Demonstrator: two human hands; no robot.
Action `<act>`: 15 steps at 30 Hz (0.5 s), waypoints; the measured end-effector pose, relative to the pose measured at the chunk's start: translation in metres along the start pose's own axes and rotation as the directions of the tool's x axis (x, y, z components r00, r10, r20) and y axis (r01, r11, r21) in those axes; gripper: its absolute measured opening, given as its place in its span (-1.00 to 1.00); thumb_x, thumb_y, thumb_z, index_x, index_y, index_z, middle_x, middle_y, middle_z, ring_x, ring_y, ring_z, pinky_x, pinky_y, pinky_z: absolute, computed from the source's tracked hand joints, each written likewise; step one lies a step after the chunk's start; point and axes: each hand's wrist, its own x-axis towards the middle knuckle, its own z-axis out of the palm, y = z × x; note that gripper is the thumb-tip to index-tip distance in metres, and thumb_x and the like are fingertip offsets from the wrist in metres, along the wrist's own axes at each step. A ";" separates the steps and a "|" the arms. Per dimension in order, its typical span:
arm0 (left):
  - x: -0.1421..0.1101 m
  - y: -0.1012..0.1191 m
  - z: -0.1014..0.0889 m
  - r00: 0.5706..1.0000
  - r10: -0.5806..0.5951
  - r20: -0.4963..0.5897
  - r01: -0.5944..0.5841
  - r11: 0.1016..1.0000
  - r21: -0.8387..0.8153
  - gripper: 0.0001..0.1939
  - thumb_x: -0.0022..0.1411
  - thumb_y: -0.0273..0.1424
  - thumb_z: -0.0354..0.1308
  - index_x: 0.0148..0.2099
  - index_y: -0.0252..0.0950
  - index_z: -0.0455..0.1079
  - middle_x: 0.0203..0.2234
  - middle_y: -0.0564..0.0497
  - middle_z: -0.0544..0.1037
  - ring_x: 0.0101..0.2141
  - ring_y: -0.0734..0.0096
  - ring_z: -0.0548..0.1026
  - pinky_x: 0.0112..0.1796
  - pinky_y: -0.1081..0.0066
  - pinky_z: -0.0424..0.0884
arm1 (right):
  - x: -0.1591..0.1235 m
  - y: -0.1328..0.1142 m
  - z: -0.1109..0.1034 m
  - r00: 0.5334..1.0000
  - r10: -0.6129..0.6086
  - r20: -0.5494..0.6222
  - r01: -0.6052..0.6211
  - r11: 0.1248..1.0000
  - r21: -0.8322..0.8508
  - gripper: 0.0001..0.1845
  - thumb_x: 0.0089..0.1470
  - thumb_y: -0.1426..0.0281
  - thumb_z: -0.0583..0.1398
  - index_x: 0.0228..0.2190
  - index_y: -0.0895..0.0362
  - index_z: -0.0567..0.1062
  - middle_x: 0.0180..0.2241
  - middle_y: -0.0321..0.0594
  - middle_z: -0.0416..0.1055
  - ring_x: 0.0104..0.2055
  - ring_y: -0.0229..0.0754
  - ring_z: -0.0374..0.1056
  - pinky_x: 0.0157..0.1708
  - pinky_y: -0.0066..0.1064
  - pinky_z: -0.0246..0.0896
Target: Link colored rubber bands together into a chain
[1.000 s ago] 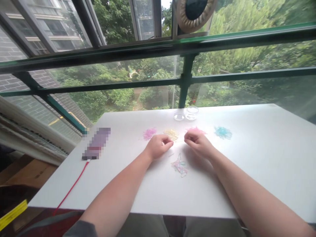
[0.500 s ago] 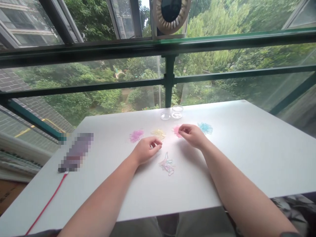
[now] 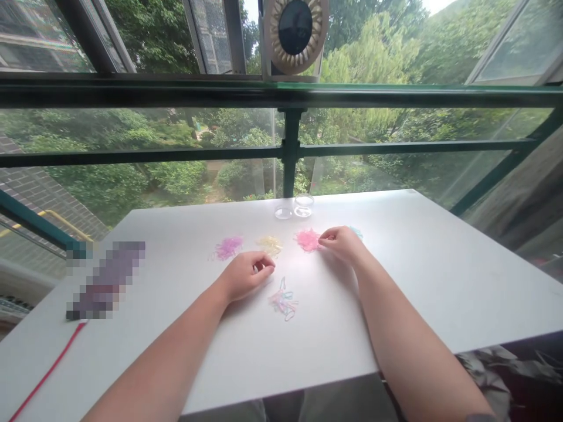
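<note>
Small loose rubber bands lie in colour piles on the white table point(image 3: 422, 281): purple bands point(image 3: 229, 247), yellow bands point(image 3: 270, 245), pink bands point(image 3: 307, 239) and blue bands point(image 3: 356, 232), the blue partly behind my right hand. A mixed-colour pile of bands point(image 3: 284, 300) lies closer to me. My right hand point(image 3: 345, 243) is closed in a pinch at the right edge of the pink pile; whatever is between its fingertips is too small to make out. My left hand point(image 3: 248, 272) rests just in front of the yellow pile, fingers curled with thumb and fingertips nearly meeting; any contents are hidden.
A clear round container point(image 3: 303, 206) and a clear lid-like disc point(image 3: 283, 213) stand at the table's back edge. At left lies a pixelated dark object point(image 3: 108, 281) with a red cord point(image 3: 48, 372). Green railing point(image 3: 290, 153) and glass are behind the table.
My right hand has drawn slightly right from over the pink pile, uncovering more of it and covering more of the blue. My left hand keeps its curled pose. The camera view has shifted.
</note>
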 end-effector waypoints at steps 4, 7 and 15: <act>-0.001 0.003 -0.002 1.000 -0.013 0.025 0.013 1.000 0.000 -0.80 0.12 -0.31 0.04 -0.34 -0.28 0.44 -0.45 0.05 0.52 -0.47 0.51 0.37 -0.46 0.52 0.25 | 0.000 -0.001 -0.001 0.999 0.038 0.019 -0.038 0.999 -0.005 -0.79 -0.20 0.32 0.16 -0.52 0.17 0.55 -0.66 -0.30 0.33 -0.65 -0.34 0.14 -0.64 -0.50 -0.05; -0.001 0.006 -0.004 0.998 -0.027 0.052 0.027 1.000 0.002 -0.80 0.12 -0.31 0.03 -0.33 -0.28 0.44 -0.45 0.05 0.52 -0.46 0.51 0.37 -0.45 0.52 0.25 | 0.000 -0.002 0.000 0.999 0.031 -0.013 -0.031 0.999 -0.034 -0.79 -0.21 0.32 0.17 -0.51 0.17 0.54 -0.62 -0.29 0.35 -0.64 -0.35 0.14 -0.64 -0.50 -0.07; -0.001 0.002 -0.003 0.999 -0.018 0.037 0.017 1.000 0.020 -0.79 0.12 -0.29 0.02 -0.33 -0.28 0.43 -0.45 0.04 0.51 -0.45 0.48 0.39 -0.45 0.51 0.26 | 0.010 0.006 0.002 0.990 0.029 -0.141 0.001 0.978 0.209 -0.68 -0.07 0.37 0.01 -0.36 0.21 0.50 -0.47 -0.18 0.49 -0.60 -0.33 0.17 -0.55 -0.47 0.06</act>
